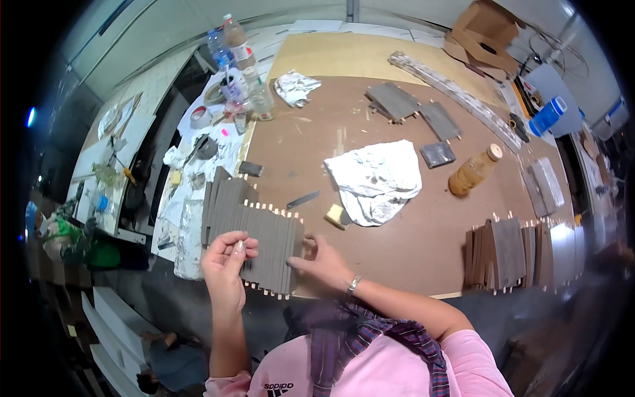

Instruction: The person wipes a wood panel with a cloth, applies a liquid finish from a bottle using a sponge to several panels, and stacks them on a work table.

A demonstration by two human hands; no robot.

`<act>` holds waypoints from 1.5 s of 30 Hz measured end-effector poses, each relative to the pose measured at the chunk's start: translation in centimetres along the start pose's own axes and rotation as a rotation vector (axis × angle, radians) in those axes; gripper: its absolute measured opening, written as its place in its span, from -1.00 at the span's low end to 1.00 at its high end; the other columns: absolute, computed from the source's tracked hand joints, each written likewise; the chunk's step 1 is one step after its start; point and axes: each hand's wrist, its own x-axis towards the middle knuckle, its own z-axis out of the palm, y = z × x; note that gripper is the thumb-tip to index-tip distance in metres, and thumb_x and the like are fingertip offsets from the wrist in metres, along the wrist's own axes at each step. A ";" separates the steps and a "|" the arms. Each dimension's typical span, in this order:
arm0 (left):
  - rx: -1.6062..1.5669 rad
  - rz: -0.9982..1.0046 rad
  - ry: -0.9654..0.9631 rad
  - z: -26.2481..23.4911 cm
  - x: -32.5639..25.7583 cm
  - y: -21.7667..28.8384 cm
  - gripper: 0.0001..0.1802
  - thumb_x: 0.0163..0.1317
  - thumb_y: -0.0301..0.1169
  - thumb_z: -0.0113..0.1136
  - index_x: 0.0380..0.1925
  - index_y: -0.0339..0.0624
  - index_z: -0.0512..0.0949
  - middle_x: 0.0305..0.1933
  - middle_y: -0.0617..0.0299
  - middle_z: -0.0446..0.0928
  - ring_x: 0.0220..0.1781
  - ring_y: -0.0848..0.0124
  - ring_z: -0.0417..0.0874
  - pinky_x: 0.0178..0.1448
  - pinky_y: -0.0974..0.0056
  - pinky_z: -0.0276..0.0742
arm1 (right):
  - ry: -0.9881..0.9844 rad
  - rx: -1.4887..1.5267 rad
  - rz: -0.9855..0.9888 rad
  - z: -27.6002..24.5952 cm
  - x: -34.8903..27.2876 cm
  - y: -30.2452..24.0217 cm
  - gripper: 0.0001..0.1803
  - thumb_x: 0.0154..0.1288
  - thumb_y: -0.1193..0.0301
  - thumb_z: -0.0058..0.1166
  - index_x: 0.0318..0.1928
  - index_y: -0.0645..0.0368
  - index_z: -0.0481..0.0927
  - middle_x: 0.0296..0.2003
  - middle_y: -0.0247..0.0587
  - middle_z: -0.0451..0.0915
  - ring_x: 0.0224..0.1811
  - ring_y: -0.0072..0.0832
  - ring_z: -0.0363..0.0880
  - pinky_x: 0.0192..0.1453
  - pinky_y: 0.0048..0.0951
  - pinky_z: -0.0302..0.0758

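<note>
A row of thin grey-brown panels (pixel 268 235) stands on edge, packed side by side near the table's front left. Small pale tabs stick out along both ends. Over its left part is my left hand (pixel 226 264), fingers curled and thumb pressed to them; whatever lies between the fingertips is too small or hidden to make out. Against the right end of the row rests my right hand (pixel 325 263), thumb on the outermost panel and fingers apart along its side. Beyond the row lie a flat dark blade (pixel 303 199) and a yellow sponge (pixel 337 216).
A white cloth (pixel 377 180) lies mid-table. An amber bottle (pixel 474 171), a dark block (pixel 437 155) and loose panels (pixel 393 102) are beyond it. More panels (pixel 508 251) stand at right. Plastic bottles (pixel 239 49) crowd the back left; an open carton (pixel 481 41) sits back right.
</note>
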 end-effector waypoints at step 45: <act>-0.190 -0.355 -0.866 18.6 -1.6 -0.8 -0.51 0.18 -0.69 0.17 0.15 -0.34 0.38 0.03 0.12 0.54 0.00 0.40 0.63 0.04 0.29 0.64 | 0.124 1.638 -0.438 -16.3 -14.9 3.2 -0.15 0.35 -0.23 -0.38 0.40 0.13 0.20 0.33 0.00 0.31 0.30 -0.08 0.38 0.39 0.00 0.30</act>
